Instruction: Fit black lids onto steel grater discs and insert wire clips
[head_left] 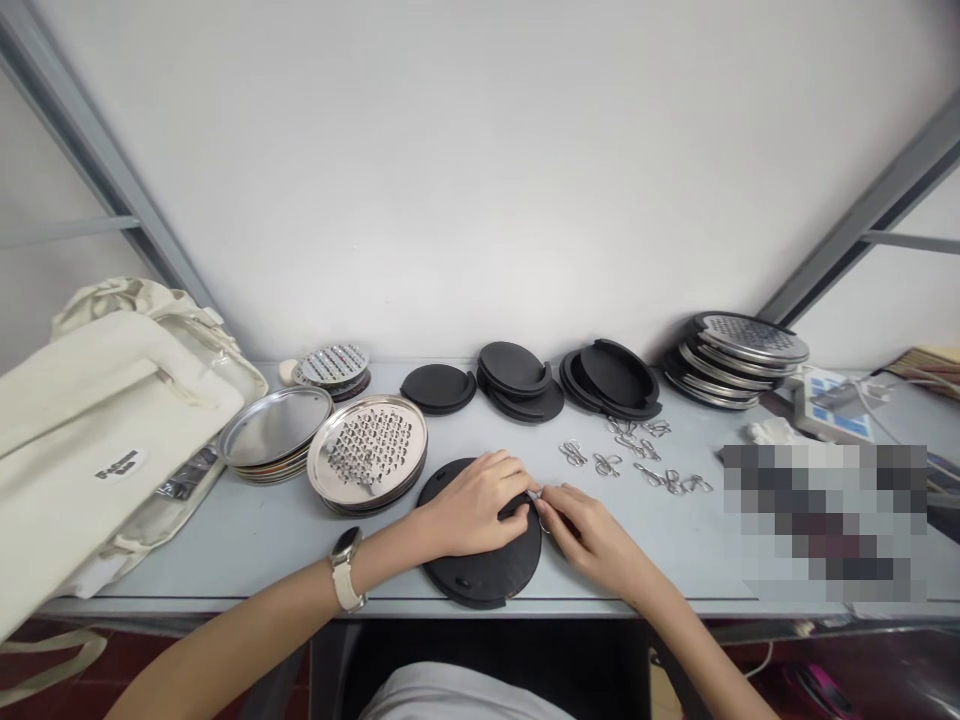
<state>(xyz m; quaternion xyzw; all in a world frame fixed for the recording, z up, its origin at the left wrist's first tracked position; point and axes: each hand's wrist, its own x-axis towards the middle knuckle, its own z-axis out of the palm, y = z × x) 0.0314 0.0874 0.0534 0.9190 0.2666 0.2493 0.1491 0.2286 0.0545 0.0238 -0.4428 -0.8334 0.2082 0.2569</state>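
A round black plastic disc (480,570) lies flat at the table's front edge. My left hand (472,505) rests on top of it with its fingers curled over the disc's right rim. My right hand (589,535) meets it there, fingertips pinched on a small metal wire clip (537,497) at the rim. Several loose wire clips (637,460) lie on the table just beyond my right hand.
Perforated steel grater discs (369,450) and plain steel plates (274,428) stack at left, beside a cream canvas bag (97,440). Black disc stacks (609,380) line the back wall, with more steel discs (739,360) at right. A blurred patch covers the table's right part.
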